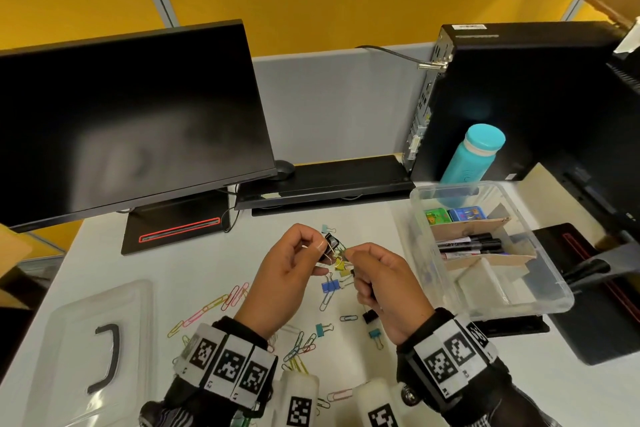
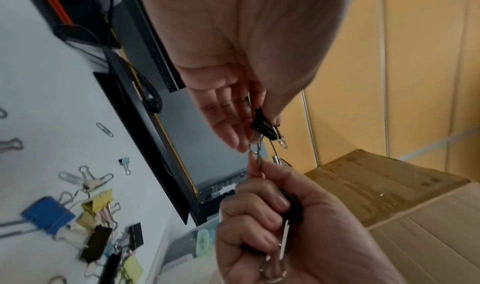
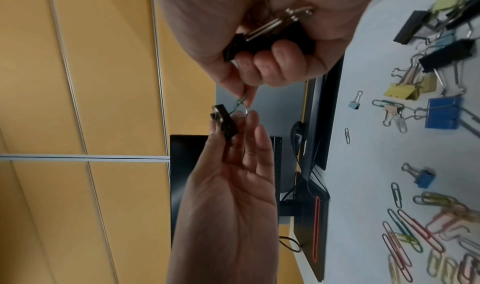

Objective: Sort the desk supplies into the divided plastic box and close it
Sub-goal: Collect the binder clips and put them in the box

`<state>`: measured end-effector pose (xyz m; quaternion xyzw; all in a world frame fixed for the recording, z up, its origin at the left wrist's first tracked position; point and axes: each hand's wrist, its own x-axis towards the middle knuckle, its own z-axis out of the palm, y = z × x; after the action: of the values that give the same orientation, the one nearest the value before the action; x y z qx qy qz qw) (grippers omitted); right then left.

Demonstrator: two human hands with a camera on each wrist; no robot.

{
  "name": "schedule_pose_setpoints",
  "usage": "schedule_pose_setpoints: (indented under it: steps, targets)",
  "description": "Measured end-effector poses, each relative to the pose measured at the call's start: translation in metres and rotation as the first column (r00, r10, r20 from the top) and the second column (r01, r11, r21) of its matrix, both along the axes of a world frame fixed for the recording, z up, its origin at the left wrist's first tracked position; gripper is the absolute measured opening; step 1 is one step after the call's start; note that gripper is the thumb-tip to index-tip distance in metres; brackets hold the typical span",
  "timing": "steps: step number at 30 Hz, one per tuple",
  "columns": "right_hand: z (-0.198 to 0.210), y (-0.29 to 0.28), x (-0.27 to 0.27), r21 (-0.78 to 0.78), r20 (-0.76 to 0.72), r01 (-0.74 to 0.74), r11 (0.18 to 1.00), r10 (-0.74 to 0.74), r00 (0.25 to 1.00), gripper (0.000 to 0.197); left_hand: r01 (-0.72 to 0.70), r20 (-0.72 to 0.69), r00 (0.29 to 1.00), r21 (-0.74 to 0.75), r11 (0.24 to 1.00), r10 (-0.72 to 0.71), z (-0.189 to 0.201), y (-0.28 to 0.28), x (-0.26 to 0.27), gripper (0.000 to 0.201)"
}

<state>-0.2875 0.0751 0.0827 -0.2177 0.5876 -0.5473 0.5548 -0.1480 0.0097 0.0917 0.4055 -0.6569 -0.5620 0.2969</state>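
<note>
— While both hands hover above the white desk (image 1: 114, 263), what grasps what?
— The left hand (image 1: 289, 274) pinches a small black binder clip (image 1: 330, 242) between thumb and fingertips. A green paper clip (image 2: 257, 155) is hooked through that clip's wire loop, and the right hand (image 1: 384, 288) pinches its other end with thumb and forefinger.
— Is the right hand carrying more?
— Yes: its remaining fingers are curled round a larger black binder clip (image 3: 270, 40) against the palm.
— And where's the divided plastic box (image 1: 554, 282)?
— Open, on the desk just right of the hands; markers (image 1: 472, 244) lie in its middle compartment, small coloured tins (image 1: 453, 215) at the far end. Its clear lid (image 1: 100, 333) lies well apart on the left.
— The remaining supplies?
— Loose binder clips (image 1: 330, 286) and coloured paper clips (image 1: 221, 302) scattered beneath the hands.
</note>
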Motion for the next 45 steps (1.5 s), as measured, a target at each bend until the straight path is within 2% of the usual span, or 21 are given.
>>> schedule_pose_setpoints:
  steps: [3, 6, 11, 16, 18, 21, 26, 33, 35, 36, 38, 39, 40, 42, 44, 45]
  targets:
    - [0.000, -0.001, 0.001, 0.005, 0.019, 0.004, 1.000, -0.004, 1.000, 0.015, 0.070, 0.063, 0.996, -0.073, 0.995, -0.065, 0.000, 0.000, 0.001, 0.012]
    - [-0.001, -0.002, 0.002, 0.014, 0.017, -0.007, 1.000, 0.006, 1.000, 0.017, 0.130, 0.104, 0.987, -0.084, 0.988, -0.121, 0.000, 0.000, 0.000, 0.012]
    - [-0.004, -0.002, -0.003, 0.052, 0.041, -0.050, 0.997, 0.048, 0.998, 0.013, 0.117, 0.089, 0.990, -0.034, 0.993, -0.114, -0.001, -0.004, 0.004, 0.014]
    - [-0.004, -0.002, -0.013, 0.052, -0.049, -0.126, 0.991, 0.128, 0.991, 0.016, 0.063, 0.094, 0.994, 0.013, 0.998, -0.064, -0.004, -0.008, 0.014, 0.015]
    - [-0.006, -0.001, -0.011, 0.025, -0.018, -0.099, 0.995, 0.100, 0.995, 0.018, 0.052, 0.082, 0.995, 0.008, 0.999, -0.053, -0.004, -0.007, 0.014, 0.015]
    - [-0.012, 0.001, -0.005, 0.001, 0.106, -0.035, 0.999, 0.034, 0.994, 0.020, 0.054, 0.051, 0.997, -0.010, 0.998, -0.053, -0.004, 0.000, 0.006, 0.013]
    - [-0.022, 0.004, -0.001, 0.027, 0.260, 0.046, 0.999, -0.052, 0.964, 0.018, 0.062, 0.044, 0.997, -0.003, 0.998, -0.061, -0.008, 0.004, 0.002, 0.008]
    - [-0.031, 0.005, 0.004, 0.108, 0.381, 0.202, 0.973, -0.228, 0.896, 0.016, 0.134, 0.153, 0.983, -0.232, 0.964, -0.100, -0.017, 0.012, -0.008, 0.006]
    - [-0.038, 0.004, -0.001, 0.112, 0.295, 0.213, 0.971, -0.237, 0.926, 0.014, 0.158, 0.147, 0.980, -0.191, 0.969, -0.131, -0.020, 0.012, -0.008, 0.005]
    - [-0.042, 0.003, -0.004, 0.114, 0.198, 0.209, 0.971, -0.229, 0.953, 0.014, 0.156, 0.142, 0.981, -0.159, 0.975, -0.134, -0.024, 0.012, -0.005, 0.005]
    - [-0.055, 0.007, -0.015, 0.118, -0.090, 0.164, 0.979, -0.154, 0.984, 0.014, 0.111, 0.145, 0.985, -0.086, 0.990, -0.098, -0.032, 0.008, 0.003, 0.006]
    - [-0.063, 0.012, -0.020, 0.129, -0.242, 0.099, 0.987, -0.065, 0.968, 0.016, 0.069, 0.131, 0.989, -0.020, 0.997, -0.066, -0.038, 0.006, 0.008, 0.007]
    - [-0.073, 0.017, -0.024, 0.163, -0.372, 0.002, 0.987, 0.059, 0.926, 0.018, 0.021, 0.100, 0.995, 0.079, 0.997, -0.029, -0.044, 0.003, 0.014, 0.008]
    - [-0.095, 0.030, -0.028, 0.281, -0.517, -0.204, 0.938, 0.327, 0.791, 0.019, -0.051, 0.025, 0.999, 0.337, 0.940, 0.045, -0.056, -0.002, 0.026, 0.015]
    - [-0.112, 0.042, -0.028, 0.372, -0.572, -0.309, 0.875, 0.478, 0.666, 0.018, -0.089, 0.011, 0.995, 0.524, 0.847, 0.098, -0.065, -0.005, 0.034, 0.023]
    - [-0.118, 0.045, -0.027, 0.393, -0.575, -0.319, 0.862, 0.501, 0.647, 0.018, -0.113, 0.008, 0.991, 0.585, 0.803, 0.134, -0.069, -0.004, 0.036, 0.025]
